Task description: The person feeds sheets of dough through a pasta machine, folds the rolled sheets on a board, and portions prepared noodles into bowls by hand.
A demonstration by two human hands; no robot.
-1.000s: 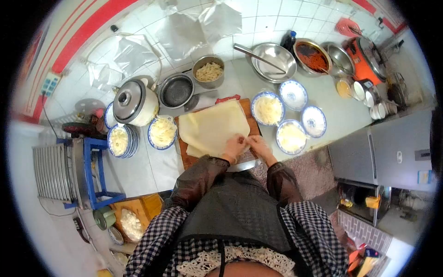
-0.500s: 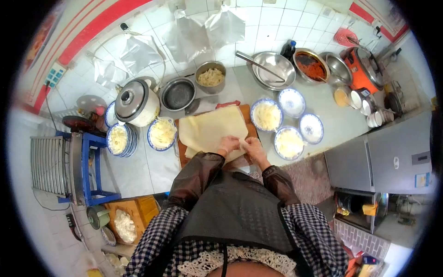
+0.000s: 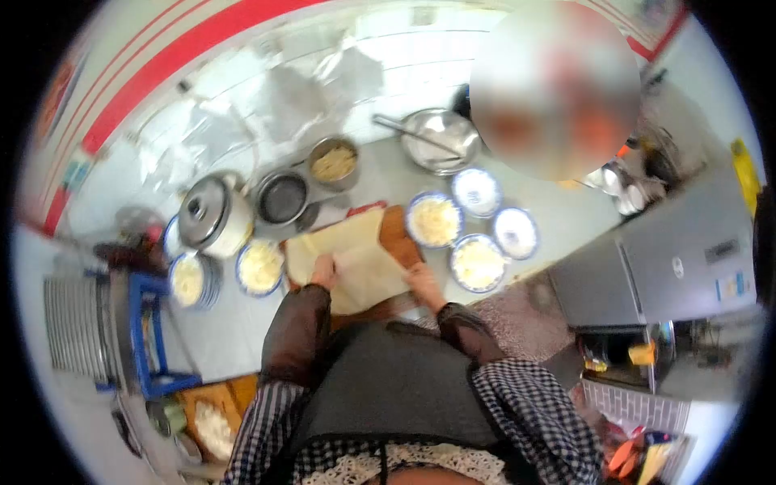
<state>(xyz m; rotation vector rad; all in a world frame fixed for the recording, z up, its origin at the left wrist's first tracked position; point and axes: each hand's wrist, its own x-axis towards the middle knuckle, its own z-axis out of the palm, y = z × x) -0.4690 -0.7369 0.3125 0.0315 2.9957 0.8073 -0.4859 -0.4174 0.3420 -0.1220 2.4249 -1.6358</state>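
A pale, soft noodle sheet (image 3: pixel 356 279) lies over a wooden board (image 3: pixel 396 234) at the counter's front. My left hand (image 3: pixel 324 272) is closed on the sheet's left part. At its right corner, my right hand (image 3: pixel 424 284) pinches the edge, which stretches between both hands. Some motion blur softens the fingers. Right of the board stand a bowl of cut noodles (image 3: pixel 435 220) and a second noodle bowl (image 3: pixel 478 263). Another bowl of noodles (image 3: pixel 259 267) stands close to the board's left side.
Behind the board are a dark metal bowl (image 3: pixel 282 198), a metal pot with food (image 3: pixel 334 163) and a large steel bowl (image 3: pixel 440 139). A lidded cooker (image 3: pixel 212 220) stands at left. Two pale bowls sit at right, before the fridge (image 3: pixel 683 267). A blurred disc hides the upper right.
My hands have moved apart, the left one going left along the sheet. The sheet's right side is now drawn across, baring more board. The camera view has shifted.
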